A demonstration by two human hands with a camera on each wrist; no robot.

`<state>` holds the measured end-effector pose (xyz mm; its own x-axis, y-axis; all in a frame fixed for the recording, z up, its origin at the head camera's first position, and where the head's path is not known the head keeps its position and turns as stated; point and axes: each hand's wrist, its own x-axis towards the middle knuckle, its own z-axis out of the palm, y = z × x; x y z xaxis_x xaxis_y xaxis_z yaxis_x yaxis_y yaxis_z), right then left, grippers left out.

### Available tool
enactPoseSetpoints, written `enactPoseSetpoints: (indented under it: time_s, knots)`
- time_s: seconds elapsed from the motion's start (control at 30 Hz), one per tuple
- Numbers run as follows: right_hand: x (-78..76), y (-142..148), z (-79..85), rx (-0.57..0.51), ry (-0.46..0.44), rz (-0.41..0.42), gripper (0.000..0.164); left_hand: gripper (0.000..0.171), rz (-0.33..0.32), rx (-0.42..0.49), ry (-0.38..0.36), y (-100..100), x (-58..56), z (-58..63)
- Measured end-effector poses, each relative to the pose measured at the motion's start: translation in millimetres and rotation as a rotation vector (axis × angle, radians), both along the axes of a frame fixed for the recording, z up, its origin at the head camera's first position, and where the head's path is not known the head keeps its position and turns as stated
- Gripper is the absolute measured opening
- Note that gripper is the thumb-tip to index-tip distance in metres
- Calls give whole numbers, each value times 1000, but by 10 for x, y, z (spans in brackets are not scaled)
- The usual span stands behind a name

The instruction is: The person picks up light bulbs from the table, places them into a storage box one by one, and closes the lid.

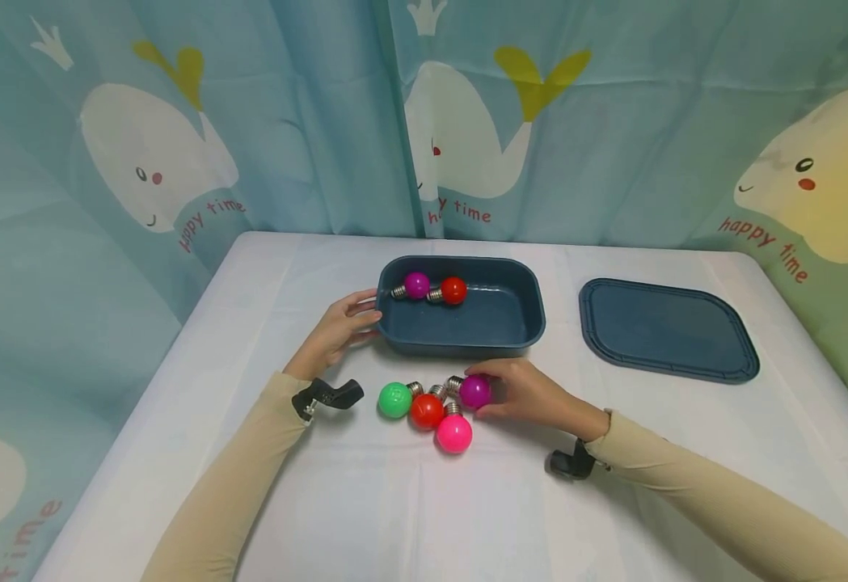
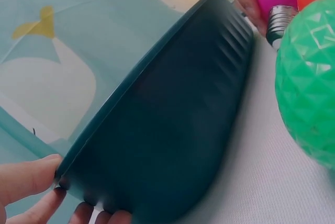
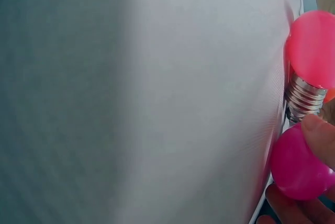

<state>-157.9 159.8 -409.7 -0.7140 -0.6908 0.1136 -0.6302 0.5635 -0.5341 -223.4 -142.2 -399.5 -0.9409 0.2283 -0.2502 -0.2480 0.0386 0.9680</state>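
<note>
At the left end of a dark blue plastic box (image 1: 460, 350), my left hand (image 1: 334, 330) grips the rim and wall, with the thumb (image 2: 31, 178) at the rim. Inside the box lie a purple bulb (image 1: 417, 284) and a red bulb (image 1: 454, 291). In front of the box, my right hand (image 1: 521, 394) holds another purple light bulb (image 1: 475, 392) by its round part, thumb and fingers on either side. Close to it on the table are a green bulb (image 1: 395, 400), a red bulb (image 1: 427, 412) and a pink bulb (image 1: 455, 435), their silver screw bases towards the box.
To the right of the box, a flat dark blue lid (image 1: 671, 330) lies on the white-covered table (image 1: 365, 517). A light blue curtain (image 1: 322, 121) with whale prints hangs behind and along the sides. Each wrist bears a black camera mount (image 1: 572, 462).
</note>
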Motion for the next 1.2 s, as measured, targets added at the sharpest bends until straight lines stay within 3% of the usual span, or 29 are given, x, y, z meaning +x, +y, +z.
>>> enactPoseSetpoints:
  time_s: [0.53,1.03,1.2]
  knots:
    - [108,179,112,-34,-55,-81,51,56,4,-5,-8,4,7,-8]
    - [157,396,398,-13,8,-76,51,57,3,0,-10,3,22,-1]
    - [117,452,543,7,80,-70,52,57,3,-2,-12,6,13,4]
